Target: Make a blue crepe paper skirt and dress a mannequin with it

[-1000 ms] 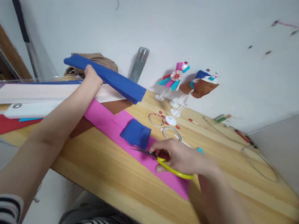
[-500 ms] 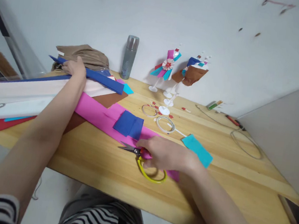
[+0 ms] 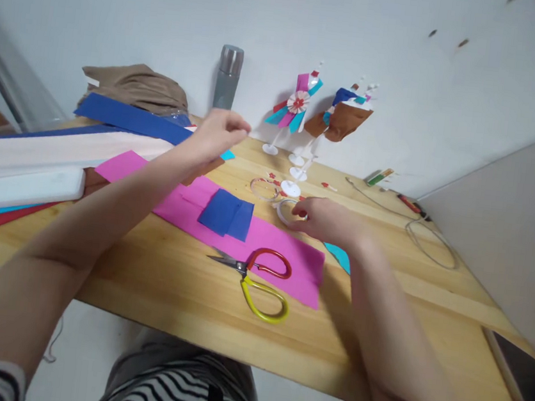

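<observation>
My left hand [image 3: 222,132] is raised in front of the grey bottle, fingers partly spread, with nothing in it. My right hand [image 3: 321,219] has its fingers apart over a white tape roll [image 3: 287,213], touching or nearly touching its edge. Scissors [image 3: 242,268] with one red and one yellow handle lie partly on a pink strip [image 3: 290,254]. Small blue pieces [image 3: 227,214] rest on that strip. A turquoise piece [image 3: 338,256] is partly hidden under my right wrist.
Decorated stands [image 3: 298,104] and brown-wrapped ones [image 3: 346,122] are by the wall, near the bottle [image 3: 226,80]. Brown cloth [image 3: 138,86], a long blue strip [image 3: 132,119] and a white device [image 3: 22,187] are at left. A cable [image 3: 428,254] curls at right.
My right hand has let go of the scissors and moved up to the tape roll. My left hand has left the blue strip at the back left and moved right. The view has shifted slightly.
</observation>
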Demonstrator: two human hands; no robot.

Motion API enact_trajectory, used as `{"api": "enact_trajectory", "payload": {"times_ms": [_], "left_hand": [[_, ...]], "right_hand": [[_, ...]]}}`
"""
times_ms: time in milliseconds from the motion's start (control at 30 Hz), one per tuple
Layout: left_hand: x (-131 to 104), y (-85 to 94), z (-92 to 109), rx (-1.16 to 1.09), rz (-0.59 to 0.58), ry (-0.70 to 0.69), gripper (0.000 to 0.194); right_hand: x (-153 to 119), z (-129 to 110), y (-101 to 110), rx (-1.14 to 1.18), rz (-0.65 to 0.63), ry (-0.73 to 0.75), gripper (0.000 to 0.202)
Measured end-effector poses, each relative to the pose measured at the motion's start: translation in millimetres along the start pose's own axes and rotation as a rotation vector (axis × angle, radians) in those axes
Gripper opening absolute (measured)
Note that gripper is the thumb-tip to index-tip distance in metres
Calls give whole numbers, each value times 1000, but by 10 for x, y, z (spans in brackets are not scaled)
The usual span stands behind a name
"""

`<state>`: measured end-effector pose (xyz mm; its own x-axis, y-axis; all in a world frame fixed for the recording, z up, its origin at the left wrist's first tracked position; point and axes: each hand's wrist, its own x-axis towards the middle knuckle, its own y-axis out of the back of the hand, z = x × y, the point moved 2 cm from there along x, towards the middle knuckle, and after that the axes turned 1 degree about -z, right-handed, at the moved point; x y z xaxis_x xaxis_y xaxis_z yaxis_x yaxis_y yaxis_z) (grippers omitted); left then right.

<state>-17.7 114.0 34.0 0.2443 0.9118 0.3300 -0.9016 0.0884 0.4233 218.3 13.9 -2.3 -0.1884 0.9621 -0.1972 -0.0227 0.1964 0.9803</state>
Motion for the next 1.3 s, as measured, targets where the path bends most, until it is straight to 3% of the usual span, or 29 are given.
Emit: {"api": "enact_trajectory", "payload": {"times_ms": [67, 167, 300, 333, 467, 600, 733, 933, 1133, 1300], "left_hand": [[-173, -79, 166, -13, -106, -8, 21], [-320, -59, 334, 33, -163, -59, 21], [-341, -18, 392, -22, -261, -91, 19], [-338, -22, 389, -33, -286, -92, 19], [-343, -94, 345, -42, -370, -100, 21], [-373, -213, 273, -100, -518, -48, 35], [-418, -292, 265, -235, -664, -2, 36], [-417, -256, 287, -233, -574, 96, 25], [-417, -292, 265, -160, -637, 126, 15], [-347, -328, 124, -62, -597, 119, 4]], "right_hand": [[148, 109, -150, 3, -69, -72, 22], [254, 152, -247, 39, -74, -31, 21], [142, 254, -63, 173, -31, 6, 20], [82, 291, 11, 252, -3, 20, 22], [-149, 347, 227, 1039, 93, 236, 30], [-221, 217, 246, 1328, 33, 332, 38], [-186, 100, 227, 1386, -41, 380, 42], [-130, 110, 185, 1441, -9, 418, 40], [-140, 34, 218, 1344, 94, 283, 31], [-162, 40, 260, 1338, 142, 244, 30]]}}
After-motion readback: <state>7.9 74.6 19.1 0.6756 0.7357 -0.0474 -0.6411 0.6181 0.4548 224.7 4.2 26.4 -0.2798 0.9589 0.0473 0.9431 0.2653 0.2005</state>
